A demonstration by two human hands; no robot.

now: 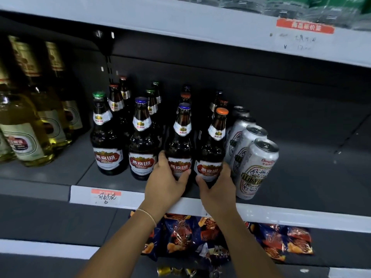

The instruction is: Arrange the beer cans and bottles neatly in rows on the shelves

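At the far left of the grey shelf (50,173) stand pale yellow bottles (30,125) with cream labels, grouped several deep. To their right, four rows of dark brown beer bottles run from the shelf's front edge toward the back. The front bottle of the first row has a green cap (107,137), and the front bottle of the second row has a blue cap (141,141); both stand upright near the edge, slightly apart from each other.

The left hand (166,181) grips the blue-capped bottle (181,141) at the front of the third row, with its fingers curled round the left side of the lower body and its thumb pressed across the red label. A thin bracelet sits on that wrist. Just beside it, the right hand (217,185) holds the orange-capped bottle (215,145) that fronts the fourth row, thumb on the label and fingers wrapped round the right side (the fingertips are hidden behind the glass). The two held bottles stand upright, nearly touching.

Further right, a single row of silver cans (255,167) lines up front to back, the nearest just beside the right hand. On the shelf below, dark blue snack bags (277,241) lie in a loose heap.
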